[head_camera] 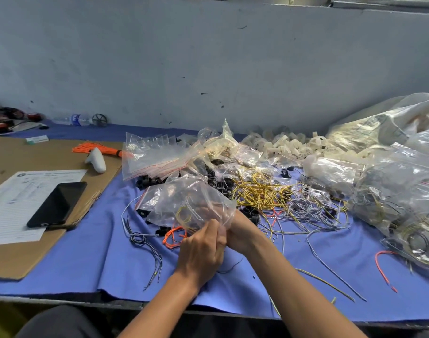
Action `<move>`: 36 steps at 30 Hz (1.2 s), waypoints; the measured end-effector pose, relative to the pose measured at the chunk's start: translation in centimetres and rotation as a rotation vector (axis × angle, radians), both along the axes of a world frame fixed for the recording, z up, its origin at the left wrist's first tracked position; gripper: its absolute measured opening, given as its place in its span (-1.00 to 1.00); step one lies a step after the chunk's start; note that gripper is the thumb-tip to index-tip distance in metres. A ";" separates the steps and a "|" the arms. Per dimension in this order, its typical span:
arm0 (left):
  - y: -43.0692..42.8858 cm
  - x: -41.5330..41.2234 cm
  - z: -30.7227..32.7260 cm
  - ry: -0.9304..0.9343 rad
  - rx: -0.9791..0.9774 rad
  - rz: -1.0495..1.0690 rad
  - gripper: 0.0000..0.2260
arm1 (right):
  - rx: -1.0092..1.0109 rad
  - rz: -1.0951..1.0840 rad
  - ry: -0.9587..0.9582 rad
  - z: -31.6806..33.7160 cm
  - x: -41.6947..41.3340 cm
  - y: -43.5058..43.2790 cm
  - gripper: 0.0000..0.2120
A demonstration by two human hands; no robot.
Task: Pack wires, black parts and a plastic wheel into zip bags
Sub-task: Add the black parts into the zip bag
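While the left hand (201, 250) pinches the edge of the clear crumpled plastic zip bag (184, 201), the bag is held over the blue cloth (98, 264) near the centre, w/ a thin yellow wire loop (184, 214) inside. The right hand (240, 231) touches the left one and goes to the bag's mouth. Its fingers are blurred behind the plastic, so I cannot tell if they grip. Just beside, an orange wire (172, 236) lies on the cloth. Behind are a tangle of yellow wires (259, 191), small black plastic parts (147, 181) and a pile of empty zip bags (154, 157). At left, a black phone (57, 203) lies on brown cardboard (13, 252).
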State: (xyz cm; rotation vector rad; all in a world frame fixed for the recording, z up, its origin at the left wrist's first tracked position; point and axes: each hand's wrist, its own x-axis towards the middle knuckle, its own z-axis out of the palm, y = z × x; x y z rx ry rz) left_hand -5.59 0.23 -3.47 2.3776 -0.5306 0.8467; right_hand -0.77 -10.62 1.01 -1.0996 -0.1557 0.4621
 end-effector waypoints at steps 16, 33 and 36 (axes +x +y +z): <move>0.2 0.1 -0.1 0.017 -0.140 -0.044 -0.88 | -0.226 -0.008 -0.149 -0.5 -2.9 -3.3 -0.78; 0.1 -0.2 0.1 0.017 -0.118 -0.063 -0.86 | -1.241 -0.148 -0.575 -0.4 -2.5 -2.3 -0.71; 0.5 0.0 -0.3 0.044 -0.172 -0.060 -0.84 | -0.865 -0.186 -0.317 0.1 -1.9 -0.8 -0.69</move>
